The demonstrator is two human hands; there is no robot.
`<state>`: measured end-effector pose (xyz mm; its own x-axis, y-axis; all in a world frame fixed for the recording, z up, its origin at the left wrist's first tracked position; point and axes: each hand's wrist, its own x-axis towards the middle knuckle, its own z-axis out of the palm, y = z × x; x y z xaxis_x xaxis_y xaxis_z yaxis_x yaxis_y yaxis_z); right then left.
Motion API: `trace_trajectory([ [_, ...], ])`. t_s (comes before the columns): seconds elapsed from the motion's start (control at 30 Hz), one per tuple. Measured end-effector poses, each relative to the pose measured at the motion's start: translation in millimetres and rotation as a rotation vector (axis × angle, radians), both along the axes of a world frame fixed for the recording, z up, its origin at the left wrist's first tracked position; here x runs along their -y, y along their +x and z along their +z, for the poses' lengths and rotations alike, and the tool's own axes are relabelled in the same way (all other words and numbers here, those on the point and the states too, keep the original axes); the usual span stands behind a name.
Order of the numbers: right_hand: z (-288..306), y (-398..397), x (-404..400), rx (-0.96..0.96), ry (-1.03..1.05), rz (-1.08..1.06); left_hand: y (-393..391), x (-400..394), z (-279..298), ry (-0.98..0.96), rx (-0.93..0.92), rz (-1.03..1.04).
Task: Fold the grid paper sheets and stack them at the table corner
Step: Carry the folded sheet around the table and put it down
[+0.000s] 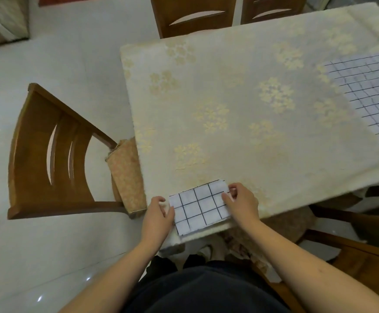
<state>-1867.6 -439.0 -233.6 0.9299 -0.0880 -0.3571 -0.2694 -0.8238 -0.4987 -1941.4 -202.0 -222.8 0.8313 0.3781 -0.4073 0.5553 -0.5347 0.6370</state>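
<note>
Matt white grid paper (198, 205) lies at the near corner of a table under woven cream floral cloth (240, 105); varnished wooden chairs (48, 154) stand on glossy pale floor tiles (59, 256).

A pale glossy tiled floor (55, 53) catches small glints of light. The surface (240, 91) wears a cream cloth with faded gold flower clusters. A wooden chair (48, 154) with a slatted curved back and patterned cushion stands at its left side. Two more chair backs (193, 16) show at the far edge, and another chair (353, 249) at lower right.
</note>
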Motion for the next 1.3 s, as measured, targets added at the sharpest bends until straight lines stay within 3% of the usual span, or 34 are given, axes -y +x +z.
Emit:
trace_trajectory([
  [0.07,-0.4,-8.3,-4.2,0.108,-0.116,0.08,-6.1,2.1,-0.7,0.21,0.17,-0.158],
  [0.13,-1.3,-15.9,-10.4,0.174,-0.128,0.246,-12.6,6.7,-5.1,0.409,0.331,-0.449],
  [0.2,-5.8,-20.7,-19.0,0.225,-0.173,0.437,-16.6,12.5,-14.9,0.509,0.344,-0.693],
  [0.27,-11.0,-21.9,-29.6,0.229,-0.234,0.594,-18.1,15.0,-26.4,0.55,0.264,-0.793],
  [0.4,-22.9,-24.4,-37.0,0.125,-0.306,0.698,-13.8,7.8,-40.4,0.558,0.115,-0.849],
  [0.83,-42.5,-27.0,-33.0,0.08,-0.342,0.702,-1.5,-5.3,-46.0,0.564,-0.006,-0.964],
  [1.03,-26.5,-21.4,-34.7,0.01,-0.331,0.736,9.0,-9.0,-19.3,0.532,-0.111,-1.057],
  [1.3,35.7,-24.8,-78.3,0.073,-0.181,0.683,-7.7,-24.4,37.4,0.647,-0.017,-0.722],
])
